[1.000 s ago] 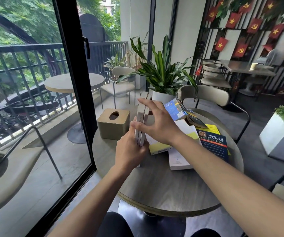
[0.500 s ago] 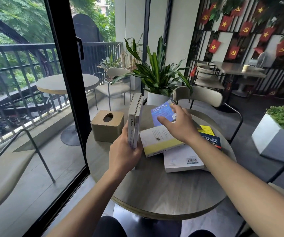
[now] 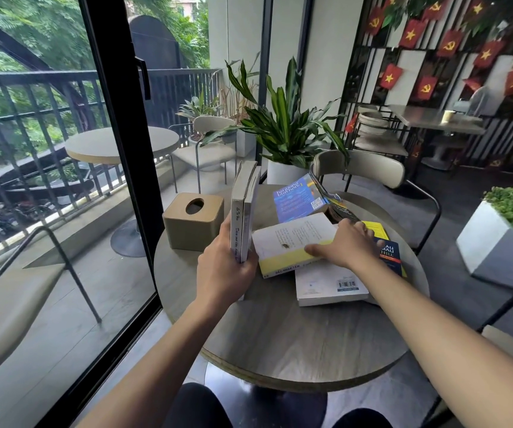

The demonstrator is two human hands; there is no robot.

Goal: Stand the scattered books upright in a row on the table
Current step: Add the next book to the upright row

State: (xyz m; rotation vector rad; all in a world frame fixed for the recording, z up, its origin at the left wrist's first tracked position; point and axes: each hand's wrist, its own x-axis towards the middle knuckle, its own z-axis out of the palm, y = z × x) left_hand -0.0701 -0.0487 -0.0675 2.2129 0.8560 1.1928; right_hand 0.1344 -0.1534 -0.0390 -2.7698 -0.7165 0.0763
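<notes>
While the left hand point(image 3: 225, 270) grips the near lower edge of two pale upright books point(image 3: 244, 211), thumb on the left cover and fingers wrapped to the right, the pair stands on end on the round wooden bench point(image 3: 295, 341), spines facing the camera and leaning slightly to the right at the top. Just left of them sits a tan tissue box point(image 3: 194, 220) with an oval hole in its lid, close enough to crowd that side. The right hand point(image 3: 346, 244) lies palm down, fingers spread and closed on nothing, across a white and yellow book point(image 3: 283, 245) that lies flat just right of the standing pair. Under that book's near right corner lies a white book with a barcode point(image 3: 326, 287), and beneath the right hand's far side a dark blue book point(image 3: 390, 253) rests on a yellow one point(image 3: 375, 230). Farther off, a blue-covered book point(image 3: 298, 199) is propped tilted, open against a darker book point(image 3: 341, 210). Beyond the bench's far edge stand a potted plant point(image 3: 283, 131) in a white pot and a beige chair point(image 3: 363, 169). A black door frame point(image 3: 119, 149) runs down the left side, with a balcony table point(image 3: 119, 145) behind the glass.
</notes>
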